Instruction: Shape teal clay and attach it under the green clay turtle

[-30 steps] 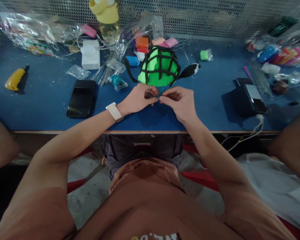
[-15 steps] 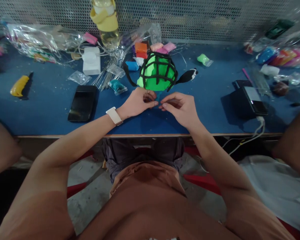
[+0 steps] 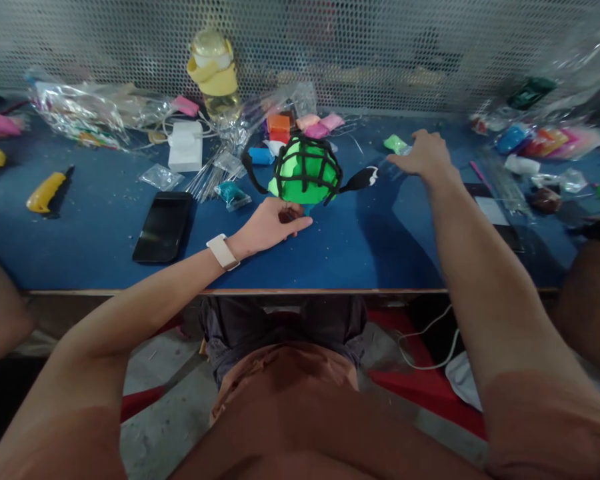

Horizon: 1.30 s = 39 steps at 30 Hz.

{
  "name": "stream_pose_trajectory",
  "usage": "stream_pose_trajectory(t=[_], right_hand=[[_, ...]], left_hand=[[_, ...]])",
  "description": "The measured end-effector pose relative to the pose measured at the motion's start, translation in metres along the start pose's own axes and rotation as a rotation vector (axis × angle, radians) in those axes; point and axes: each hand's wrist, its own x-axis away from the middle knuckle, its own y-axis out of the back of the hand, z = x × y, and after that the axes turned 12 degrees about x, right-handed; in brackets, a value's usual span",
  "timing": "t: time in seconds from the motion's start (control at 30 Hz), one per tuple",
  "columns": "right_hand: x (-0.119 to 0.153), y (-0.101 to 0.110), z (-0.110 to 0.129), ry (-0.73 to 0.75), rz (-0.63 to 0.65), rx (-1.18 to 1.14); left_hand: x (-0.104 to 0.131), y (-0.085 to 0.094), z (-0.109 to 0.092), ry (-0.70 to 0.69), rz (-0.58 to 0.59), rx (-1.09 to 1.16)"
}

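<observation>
A bright green rounded clay model (image 3: pixel 307 172) carries a black grid like a turtle shell, with black arms sticking out at both sides; the right one has a white-marked end. Just under its front edge is my left hand (image 3: pixel 273 227), its fingers curled and its thumb stretched along a small teal piece (image 3: pixel 309 209) below the model. The fingers partly hide that piece. Far to the right, my right hand (image 3: pixel 425 157) is stretched out with thumb and fingers apart. It is beside a light green clay packet (image 3: pixel 395 144), whose clear wrapper reaches toward the thumb.
A black phone (image 3: pixel 163 227), a teal packet (image 3: pixel 233 194), thin wires (image 3: pixel 205 181) and a white box (image 3: pixel 185 147) lie to the left. Behind them stands a yellow bottle (image 3: pixel 214 77). Colored clay packets (image 3: pixel 555 139) sit at right; a perforated panel (image 3: pixel 370 60) runs behind the table.
My right hand has left the teal piece and moved right and away from me to the light green packet, its fingers spreading. My left hand stays under the model. The camera view has shifted slightly.
</observation>
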Motion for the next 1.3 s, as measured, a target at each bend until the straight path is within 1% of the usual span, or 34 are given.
stream_pose_trajectory(t=[0.07, 0.17, 0.3, 0.4, 0.47, 0.53, 0.57, 0.63, 0.73, 0.83, 0.87, 0.93, 0.97, 1.0, 1.03, 1.07, 1.1, 1.13, 1.17, 1.2, 1.23, 1.27, 1.3], right_hand=[[-0.016, -0.009, -0.002, 0.011, 0.015, -0.014], [-0.026, -0.019, -0.008, 0.051, 0.017, -0.026], [-0.019, -0.022, -0.012, 0.081, -0.016, 0.006], [-0.008, -0.018, -0.01, 0.082, -0.037, 0.035], [0.001, -0.008, -0.006, 0.072, -0.053, 0.047], [0.015, 0.01, 0.001, 0.084, -0.059, 0.052], [0.024, 0.023, 0.005, 0.108, -0.058, 0.055], [0.046, 0.055, 0.017, 0.176, -0.06, 0.084], [0.083, 0.112, 0.044, 0.266, -0.119, 0.195], [0.113, 0.165, 0.084, 0.352, -0.165, 0.251], [0.119, 0.178, 0.1, 0.395, -0.195, 0.235], [0.126, 0.196, 0.139, 0.527, -0.169, 0.169], [0.127, 0.2, 0.16, 0.582, -0.158, 0.115], [0.128, 0.201, 0.183, 0.646, -0.175, 0.033], [0.129, 0.2, 0.207, 0.745, -0.186, -0.08], [0.131, 0.196, 0.23, 0.797, -0.158, -0.237], [0.134, 0.192, 0.251, 0.845, -0.105, -0.408], [0.138, 0.188, 0.27, 0.895, -0.021, -0.593], [0.145, 0.183, 0.284, 0.942, 0.082, -0.698], [0.152, 0.179, 0.294, 0.999, 0.131, -0.704], [0.16, 0.176, 0.298, 1.043, 0.107, -0.673], [0.169, 0.173, 0.296, 1.104, 0.038, -0.65], [0.177, 0.171, 0.29, 1.175, -0.048, -0.645]], left_hand=[[-0.001, -0.001, 0.002, 0.019, -0.005, 0.02], [-0.001, -0.001, 0.004, 0.053, -0.002, 0.053], [-0.002, -0.001, 0.004, 0.076, 0.025, 0.098], [-0.002, 0.0, 0.004, 0.075, 0.049, 0.095], [-0.002, 0.0, 0.006, 0.077, 0.053, 0.099], [-0.004, 0.0, 0.009, 0.074, 0.058, 0.11], [-0.005, -0.001, 0.011, 0.067, 0.06, 0.115], [-0.006, -0.001, 0.015, 0.05, 0.058, 0.124], [-0.007, -0.002, 0.019, 0.037, 0.048, 0.144], [-0.007, 0.0, 0.019, 0.032, 0.072, 0.131], [-0.007, 0.0, 0.018, 0.032, 0.078, 0.124], [-0.007, 0.0, 0.018, 0.035, 0.074, 0.121], [-0.007, 0.0, 0.018, 0.038, 0.069, 0.126], [-0.007, 0.0, 0.018, 0.042, 0.063, 0.135], [-0.007, -0.001, 0.018, 0.049, 0.057, 0.147], [-0.008, -0.002, 0.019, 0.057, 0.048, 0.161], [-0.008, -0.002, 0.019, 0.068, 0.043, 0.175], [-0.008, -0.002, 0.019, 0.076, 0.04, 0.185], [-0.009, -0.003, 0.02, 0.079, 0.041, 0.188], [-0.009, -0.003, 0.02, 0.078, 0.047, 0.185], [-0.009, -0.003, 0.02, 0.073, 0.054, 0.175], [-0.009, -0.003, 0.021, 0.068, 0.063, 0.164], [-0.009, -0.003, 0.021, 0.064, 0.071, 0.154]])
